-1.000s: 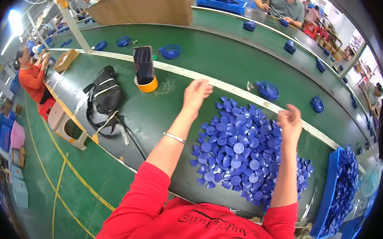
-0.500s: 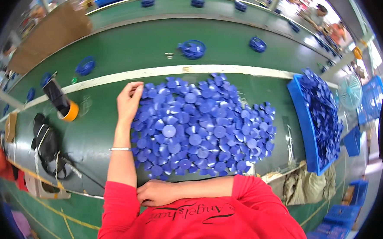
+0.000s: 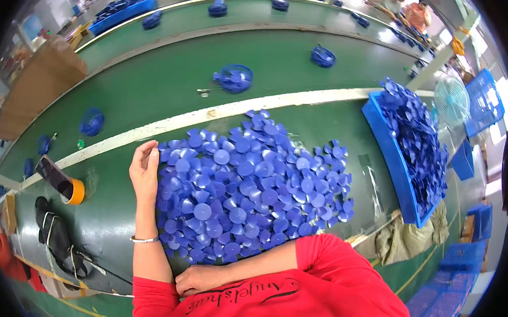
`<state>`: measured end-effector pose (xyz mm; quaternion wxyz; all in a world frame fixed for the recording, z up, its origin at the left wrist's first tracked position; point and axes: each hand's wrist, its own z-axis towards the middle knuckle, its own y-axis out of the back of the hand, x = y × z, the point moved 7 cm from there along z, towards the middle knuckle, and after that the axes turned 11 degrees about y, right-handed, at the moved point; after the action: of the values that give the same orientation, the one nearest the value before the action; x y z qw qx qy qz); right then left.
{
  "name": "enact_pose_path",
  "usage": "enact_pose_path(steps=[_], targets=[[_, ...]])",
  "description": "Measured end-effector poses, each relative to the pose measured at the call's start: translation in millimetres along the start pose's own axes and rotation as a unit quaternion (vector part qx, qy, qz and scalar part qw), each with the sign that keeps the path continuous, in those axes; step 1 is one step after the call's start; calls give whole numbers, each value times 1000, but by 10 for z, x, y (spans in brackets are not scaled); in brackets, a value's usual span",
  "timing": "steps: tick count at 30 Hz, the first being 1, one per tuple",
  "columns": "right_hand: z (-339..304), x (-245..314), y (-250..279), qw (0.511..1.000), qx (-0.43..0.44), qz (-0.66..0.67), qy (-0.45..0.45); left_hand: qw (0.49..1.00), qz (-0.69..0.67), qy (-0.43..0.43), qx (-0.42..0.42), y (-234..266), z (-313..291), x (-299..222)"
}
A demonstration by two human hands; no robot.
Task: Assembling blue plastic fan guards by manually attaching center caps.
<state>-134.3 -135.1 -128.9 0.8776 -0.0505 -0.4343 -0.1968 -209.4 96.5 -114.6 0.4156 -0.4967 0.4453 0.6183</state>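
Observation:
A broad pile of small blue plastic fan blades (image 3: 238, 215), with round hubs, spreads over the green worktop in front of me. At the pile's left edge rests my left hand (image 3: 144, 167), its fingers loosely bent with the thumb apart. It touches or nearly touches the outermost blades, and I see nothing in its grasp. My right hand (image 3: 199, 279) lies at the near side of the pile, against my left forearm. Its fingers are curled in, and no object shows in them.
A blue bin (image 3: 393, 157) heaped with more blades stands at the right, near a fan (image 3: 452, 100). Beyond a white rail (image 3: 210, 115), blue round fan cages (image 3: 235, 78) lie on the green belt. Left are an orange tape roll (image 3: 76, 191), a phone-like dark slab (image 3: 54, 174) and a black bag (image 3: 60, 237).
The whole view has shifted, so the pile and worktop appear lower and farther left. Both hands keep about the same places against the pile.

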Motion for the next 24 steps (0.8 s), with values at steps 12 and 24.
enact_pose_path(steps=[12,24], targets=[[35,198,264,996,-81,31,-34,991,-78,51,-100,238,125,204],[846,1784,684,944,92,244,203,986,67,-16,-154,457,-27,48]])
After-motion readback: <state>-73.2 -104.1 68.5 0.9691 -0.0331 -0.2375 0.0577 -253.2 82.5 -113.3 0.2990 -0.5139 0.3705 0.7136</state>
